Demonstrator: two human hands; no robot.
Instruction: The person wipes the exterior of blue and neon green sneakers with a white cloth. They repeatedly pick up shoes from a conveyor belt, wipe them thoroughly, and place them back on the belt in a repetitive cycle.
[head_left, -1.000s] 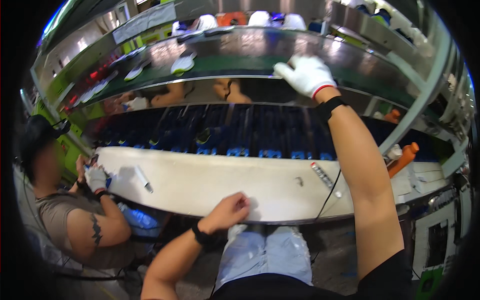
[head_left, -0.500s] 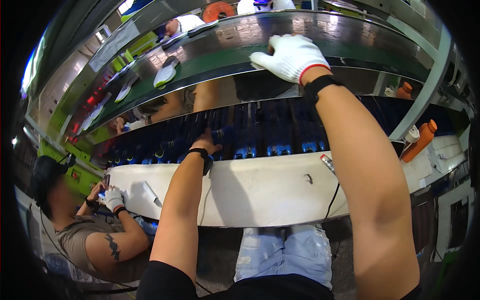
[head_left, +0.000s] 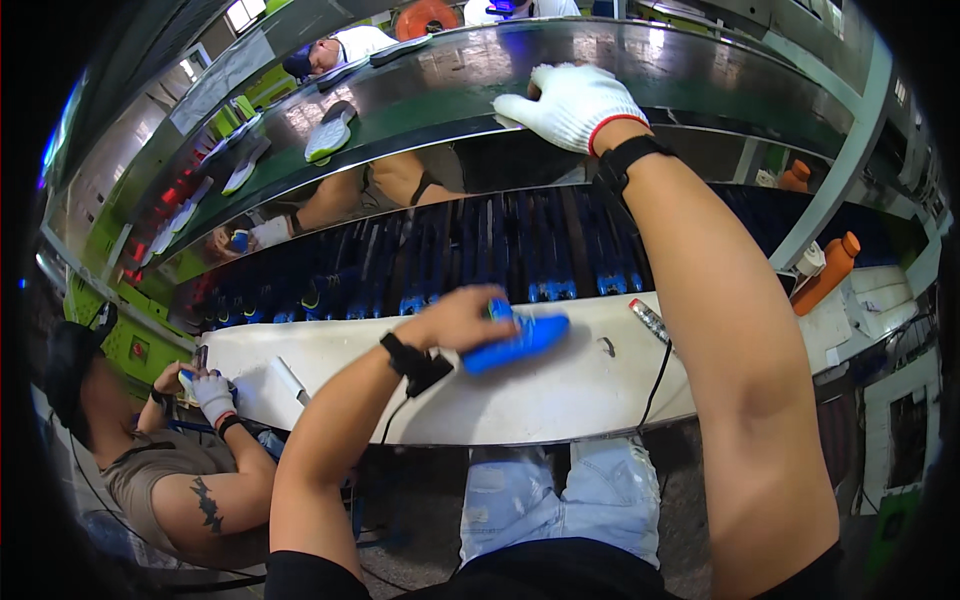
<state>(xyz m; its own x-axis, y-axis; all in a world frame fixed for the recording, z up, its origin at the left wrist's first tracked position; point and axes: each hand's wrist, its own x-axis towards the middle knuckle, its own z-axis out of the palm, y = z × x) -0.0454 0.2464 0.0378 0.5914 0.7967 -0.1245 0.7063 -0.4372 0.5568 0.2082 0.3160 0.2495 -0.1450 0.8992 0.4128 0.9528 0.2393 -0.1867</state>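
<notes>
My bare left hand (head_left: 460, 318) is closed on a bright blue shoe upper (head_left: 530, 342), holding it by its heel end just over the white ledge (head_left: 540, 400). The toe points right, and the hand is slightly blurred. Further up, my right hand (head_left: 582, 105), in a white knit glove with a red cuff, lies at the near edge of the green upper conveyor belt (head_left: 690, 95). Its thumb is spread away from the fingers, and no object shows in it. Black bands are strapped around both wrists.
A dark slatted lower conveyor (head_left: 520, 240) carries several blue shoes. Soles such as a white-and-grey one (head_left: 330, 135) lie on the upper belt. An orange bottle (head_left: 828, 272) stands at right by a metal post. A co-worker's gloved hand (head_left: 212, 395) works at left; a white tube (head_left: 288, 380) lies nearby.
My left hand has come from the lower conveyor toward me and to the right, bringing the blue shoe upper over the white ledge. The right hand has barely moved.
</notes>
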